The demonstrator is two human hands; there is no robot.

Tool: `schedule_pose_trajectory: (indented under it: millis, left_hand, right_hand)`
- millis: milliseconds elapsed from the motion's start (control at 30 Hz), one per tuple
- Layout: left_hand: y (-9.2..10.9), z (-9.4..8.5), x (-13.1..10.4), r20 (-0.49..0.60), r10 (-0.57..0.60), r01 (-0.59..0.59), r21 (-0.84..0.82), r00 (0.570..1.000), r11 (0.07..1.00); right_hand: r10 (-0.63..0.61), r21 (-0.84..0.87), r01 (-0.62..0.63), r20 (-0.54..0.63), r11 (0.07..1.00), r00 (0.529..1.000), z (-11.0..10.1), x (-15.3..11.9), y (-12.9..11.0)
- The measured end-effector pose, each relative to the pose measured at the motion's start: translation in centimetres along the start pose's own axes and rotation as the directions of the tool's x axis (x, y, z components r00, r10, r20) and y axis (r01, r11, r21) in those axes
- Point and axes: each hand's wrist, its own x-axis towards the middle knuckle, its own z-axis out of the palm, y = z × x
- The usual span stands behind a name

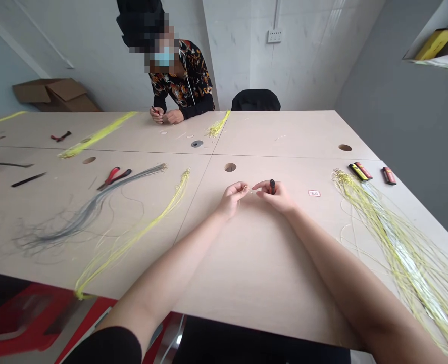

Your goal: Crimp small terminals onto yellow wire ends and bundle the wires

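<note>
Above the middle of the table, my left hand point(232, 198) is closed in a pinch on a thin pale cord point(240, 201), which loops up from the fingertips and hangs a little below them. My right hand point(279, 196) is just to the right, closed around a small tool with a black rounded end point(272, 186); its kind cannot be made out. The right index finger and thumb point toward the left fingertips, with a small gap between. Something tiny and light shows in that gap, too small to name.
Yellow cords point(383, 217) and battery-like cylinders point(361, 172) lie to the right. Left are a yellow bundle point(144, 230), grey cords point(91, 207) and red-and-black pliers point(113, 177). A table hole point(230, 167) is ahead. Across sits a person point(186, 76) with both hands together.
</note>
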Motion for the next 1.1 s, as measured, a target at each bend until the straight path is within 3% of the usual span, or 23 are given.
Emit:
schedule_pose_trajectory:
  millis: [233, 567, 867, 967, 1100]
  left_hand:
    - [-0.4, -0.2, 0.1, 0.050, 0.006, -0.007, 0.029, 0.999, 1.000]
    - [-0.4, 0.0, 0.1, 0.062, -0.021, 0.019, 0.030, 0.998, 0.999]
    - [-0.7, -0.1, 0.6, -0.210, -0.027, 0.027, -0.003, 0.977, 1.000]
    - [-0.4, 0.0, 0.0, -0.205, 0.059, -0.045, 0.072, 0.977, 0.996]
    - [-0.3, 0.5, -1.2, -0.046, 0.279, -0.234, 0.422, 0.959, 0.876]
  right_hand:
    - [-0.002, -0.049, 0.007, 0.108, 0.999, 0.994, -0.1, 0.2, 0.6]
    - [-0.046, -0.054, 0.049, 0.065, 0.997, 0.997, 0.2, 0.1, 0.7]
    - [-0.078, -0.050, 0.082, 0.068, 0.995, 0.995, 0.0, 0.3, 0.9]
    - [-0.068, -0.041, 0.071, 0.068, 0.997, 0.995, 0.0, 0.3, 0.6]
    - [-0.025, -0.043, 0.027, 0.049, 0.999, 0.998, 0.0, 0.4, 0.5]
